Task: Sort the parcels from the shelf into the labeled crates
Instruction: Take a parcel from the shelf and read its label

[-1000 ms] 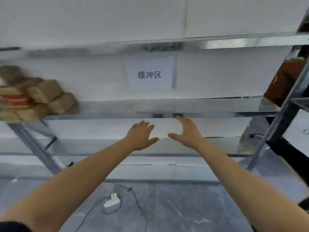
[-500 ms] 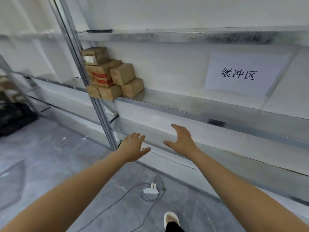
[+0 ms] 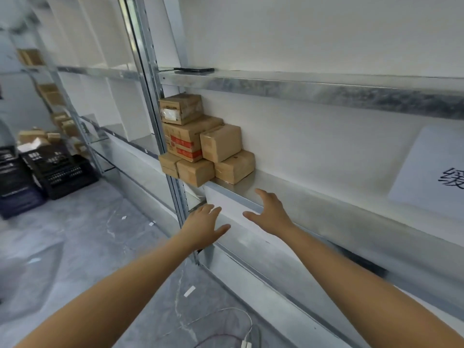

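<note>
A stack of brown cardboard parcels (image 3: 221,144) sits at the left end of the metal shelf (image 3: 288,194), against the upright post. One parcel in the stack carries red tape (image 3: 185,146). My left hand (image 3: 203,227) is stretched out, fingers straight, below the shelf edge and beneath the stack. My right hand (image 3: 270,213) is spread open just under and right of the parcels, its fingers near the shelf edge. Neither hand holds anything. Dark crates (image 3: 50,172) stand on the floor far left, with parcels in them.
A vertical steel post (image 3: 160,116) stands left of the stack. A white paper sign (image 3: 431,172) hangs on the wall at right. A white cable and plug (image 3: 244,340) lie on the grey floor. More parcels (image 3: 50,94) sit on shelving at the far left.
The view has swung left and closer, so the parcel stack now lies just above my hands. Both hands have stayed open and extended, now nearer the shelf edge.
</note>
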